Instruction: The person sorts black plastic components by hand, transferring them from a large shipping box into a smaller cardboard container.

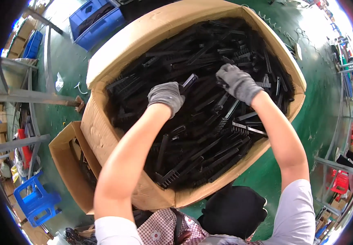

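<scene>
A large cardboard box [131, 34] is filled with a heap of long black plastic comb-like pieces [184, 161], many with rows of teeth. Over the middle of the heap, my left hand [166, 97], in a grey knit glove, is closed around one black plastic piece [190, 81] whose shiny end sticks out past the fingers. My right hand [237, 83], in a matching glove, hovers to the right with fingers curled together. Whatever it grips, if anything, blends into the dark pieces below.
A smaller cardboard box [68, 163] with dark pieces inside stands against the big box's left side. Beyond it sit a blue stool [37, 198] and metal frames [37, 97]. A blue crate [97, 24] lies at the far left, and shelving [342, 163] lines the right.
</scene>
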The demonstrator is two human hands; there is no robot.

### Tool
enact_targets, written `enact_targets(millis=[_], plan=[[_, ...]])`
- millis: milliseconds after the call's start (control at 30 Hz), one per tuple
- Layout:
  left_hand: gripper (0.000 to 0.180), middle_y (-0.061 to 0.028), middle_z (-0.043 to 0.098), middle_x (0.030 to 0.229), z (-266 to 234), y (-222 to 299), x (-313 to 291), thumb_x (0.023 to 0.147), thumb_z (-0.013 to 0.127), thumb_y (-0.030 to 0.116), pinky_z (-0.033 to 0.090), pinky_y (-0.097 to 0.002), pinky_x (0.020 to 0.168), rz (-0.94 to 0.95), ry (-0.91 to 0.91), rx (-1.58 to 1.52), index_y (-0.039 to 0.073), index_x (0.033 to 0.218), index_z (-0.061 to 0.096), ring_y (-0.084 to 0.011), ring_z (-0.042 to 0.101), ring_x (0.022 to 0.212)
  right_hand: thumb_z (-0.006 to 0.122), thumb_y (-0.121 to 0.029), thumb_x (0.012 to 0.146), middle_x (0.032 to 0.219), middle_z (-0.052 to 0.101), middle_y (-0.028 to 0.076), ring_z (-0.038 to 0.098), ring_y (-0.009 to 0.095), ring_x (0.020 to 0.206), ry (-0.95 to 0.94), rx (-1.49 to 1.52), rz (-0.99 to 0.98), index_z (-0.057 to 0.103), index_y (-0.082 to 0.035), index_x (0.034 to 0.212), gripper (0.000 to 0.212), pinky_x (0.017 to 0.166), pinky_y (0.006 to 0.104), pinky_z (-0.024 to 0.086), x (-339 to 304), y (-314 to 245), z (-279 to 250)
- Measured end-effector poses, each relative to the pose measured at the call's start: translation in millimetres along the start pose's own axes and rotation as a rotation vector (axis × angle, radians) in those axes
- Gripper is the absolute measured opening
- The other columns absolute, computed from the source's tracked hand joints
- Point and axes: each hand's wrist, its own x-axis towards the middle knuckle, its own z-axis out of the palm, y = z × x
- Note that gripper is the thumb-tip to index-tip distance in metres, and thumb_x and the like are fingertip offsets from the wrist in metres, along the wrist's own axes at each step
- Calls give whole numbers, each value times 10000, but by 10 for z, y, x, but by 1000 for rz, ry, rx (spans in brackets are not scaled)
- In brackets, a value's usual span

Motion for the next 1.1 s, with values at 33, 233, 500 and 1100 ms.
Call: enact_targets(millis=[33,233,500,1100], plan=[[318,-141,629,817,-53,-131,-153,749,623,334,478,-373,706,35,42,-163,70,927,607,-296,608,784,574,-67,723,999,536,141,526,322,905,110,64,-55,528,-99,1011,293,820,383,439,-28,-34,-22],[240,-43,593,696,-353,-901,-1310,776,668,264,450,-265,625,156,426,-963,54,854,580,-133,551,657,631,-105,751,871,558,94,549,245,798,635,351,198,551,-94,988,251,745,317,459,-345,-88,-437],[249,-4,575,883,-111,-2316,-2824,808,653,183,426,-242,734,-144,938,-878,47,988,549,-96,516,808,622,-185,822,750,530,4,497,82,674,547,670,-115,529,-55,905,181,612,212,415,-140,-1649,-1267],[294,-125,560,1094,177,-3055,-3281,760,606,102,423,-322,862,-447,872,-287,71,1052,587,-240,535,995,595,-231,738,930,528,156,550,336,859,-234,1025,-541,504,-82,974,293,732,414,460,-151,-3448,-54]])
